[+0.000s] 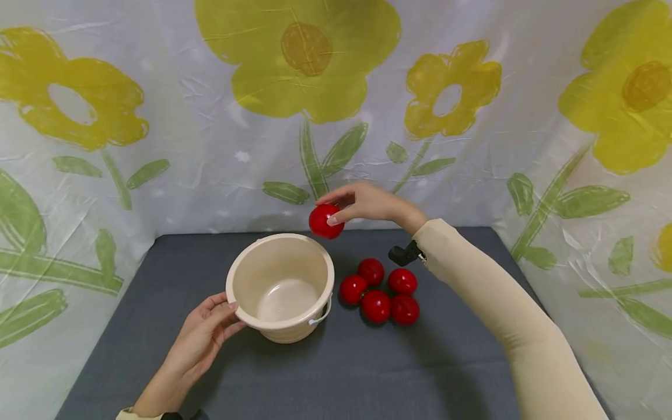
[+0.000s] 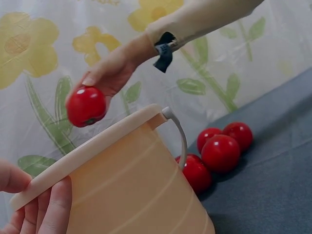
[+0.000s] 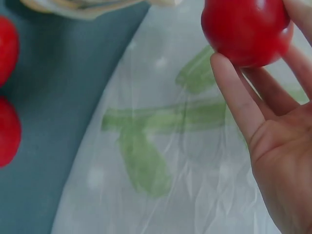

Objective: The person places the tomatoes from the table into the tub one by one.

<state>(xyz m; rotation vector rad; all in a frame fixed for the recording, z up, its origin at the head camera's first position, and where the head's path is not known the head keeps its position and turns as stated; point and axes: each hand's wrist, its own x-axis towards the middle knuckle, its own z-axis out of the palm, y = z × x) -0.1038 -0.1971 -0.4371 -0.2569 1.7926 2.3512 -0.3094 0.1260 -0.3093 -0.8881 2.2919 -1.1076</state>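
My right hand (image 1: 367, 204) holds a red tomato (image 1: 322, 221) between thumb and fingers, up in the air just beyond the bucket's back right rim. In the left wrist view a dark stem spot shows on the underside of this tomato (image 2: 87, 107). The cream plastic bucket (image 1: 283, 329) stands upright on the table, and the inside that shows holds nothing. My left hand (image 1: 202, 332) pinches its left rim, thumb on top and fingers below. Several more red tomatoes (image 1: 375, 307) lie in a cluster to the right of the bucket.
A dark grey cloth (image 1: 325, 385) covers the table. Behind and at both sides hangs a pale curtain (image 1: 210, 192) with yellow flowers. The bucket's thin handle (image 1: 322, 315) hangs down on its right side, near the tomatoes.
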